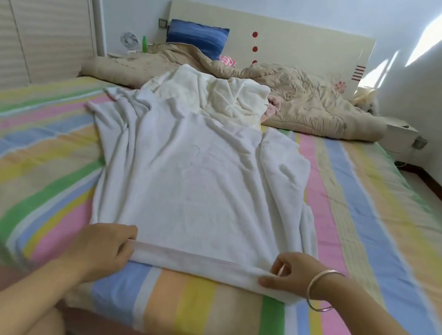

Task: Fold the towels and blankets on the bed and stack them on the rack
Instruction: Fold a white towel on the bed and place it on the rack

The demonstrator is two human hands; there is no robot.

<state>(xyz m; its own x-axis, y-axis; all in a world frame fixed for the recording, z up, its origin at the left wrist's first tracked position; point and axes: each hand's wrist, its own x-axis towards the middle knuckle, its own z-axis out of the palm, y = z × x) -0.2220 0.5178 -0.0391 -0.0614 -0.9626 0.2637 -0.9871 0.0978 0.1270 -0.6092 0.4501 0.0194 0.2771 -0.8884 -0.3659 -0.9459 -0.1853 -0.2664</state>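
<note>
Item: white towel (198,187), spread along the striped bed (37,164), stretching away beyond the fingers (123,231). Left hand (102,247) curls round the near hem's corner; right hand (287,276) pinches the other. Advice: keep hem taut, corners level, before folding.

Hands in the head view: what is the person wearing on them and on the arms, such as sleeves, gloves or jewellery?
Both forearms are bare as far as the frame shows, with no sleeves and no gloves. The right hand has a thin, round silver bangle hanging loosely at the wrist. The left hand and its wrist carry nothing visible: no ring, watch or band.
</note>
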